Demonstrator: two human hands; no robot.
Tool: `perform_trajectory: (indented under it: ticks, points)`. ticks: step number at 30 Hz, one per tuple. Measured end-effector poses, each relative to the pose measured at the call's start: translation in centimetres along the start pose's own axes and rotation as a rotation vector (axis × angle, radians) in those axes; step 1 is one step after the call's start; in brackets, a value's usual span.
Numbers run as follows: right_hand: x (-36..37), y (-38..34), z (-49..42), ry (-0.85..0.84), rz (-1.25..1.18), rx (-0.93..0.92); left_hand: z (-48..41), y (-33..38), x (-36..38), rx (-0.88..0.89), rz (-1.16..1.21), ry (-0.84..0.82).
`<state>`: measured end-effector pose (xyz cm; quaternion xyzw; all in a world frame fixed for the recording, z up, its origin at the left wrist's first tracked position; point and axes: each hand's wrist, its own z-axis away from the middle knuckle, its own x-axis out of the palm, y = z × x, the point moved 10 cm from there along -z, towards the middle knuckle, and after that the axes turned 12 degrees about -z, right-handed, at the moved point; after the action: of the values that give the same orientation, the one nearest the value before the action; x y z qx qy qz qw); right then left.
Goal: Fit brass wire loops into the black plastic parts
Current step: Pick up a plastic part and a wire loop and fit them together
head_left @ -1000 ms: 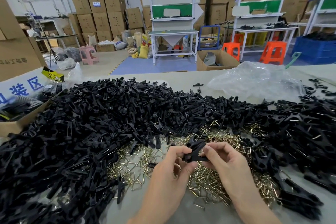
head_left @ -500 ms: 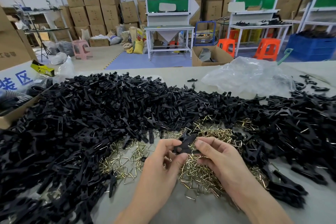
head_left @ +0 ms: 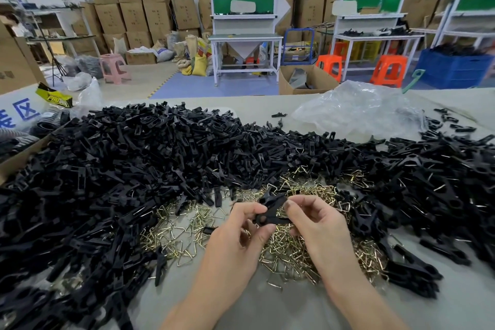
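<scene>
One black plastic part point(head_left: 271, 208) is held above the counter point(head_left: 276, 311), between the two hands. The left hand point(head_left: 241, 234) pinches its near end between the thumb and curled fingers. The right hand point(head_left: 318, 225) grips its other side with fingers curled and the index fingertip on the upper edge. Whether a loop is seated in the part cannot be told.

Directly beneath both hands, and spreading to the left of the left hand, a loose pile of brass wire loops point(head_left: 184, 225) rests on the counter. The loops are triangular in outline.

A heap of black plastic parts point(head_left: 120, 169) surrounds this pile. It begins just beyond the fingertips, runs far out to the left of the left hand and continues to the right of the right hand.

Beyond the right hand, past the heap, a crumpled clear plastic bag point(head_left: 356, 110) lies on the counter. Far to the left of the left hand, a cardboard box point(head_left: 18, 161) touches the edge of the heap.
</scene>
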<state>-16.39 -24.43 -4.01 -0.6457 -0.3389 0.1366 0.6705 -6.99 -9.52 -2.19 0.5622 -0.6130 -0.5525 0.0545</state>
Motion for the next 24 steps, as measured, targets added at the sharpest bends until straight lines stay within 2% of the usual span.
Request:
perform_trajectory:
  ticks: [17, 24]
  points:
    - [0.9, 0.0, 0.4, -0.025, -0.159, 0.024, -0.2, -0.1, -0.5, -0.012, 0.111, 0.021]
    - [1.0, -0.9, 0.8, -0.024, -0.177, -0.05, -0.1, 0.1, -0.5, 0.004, 0.229, 0.02]
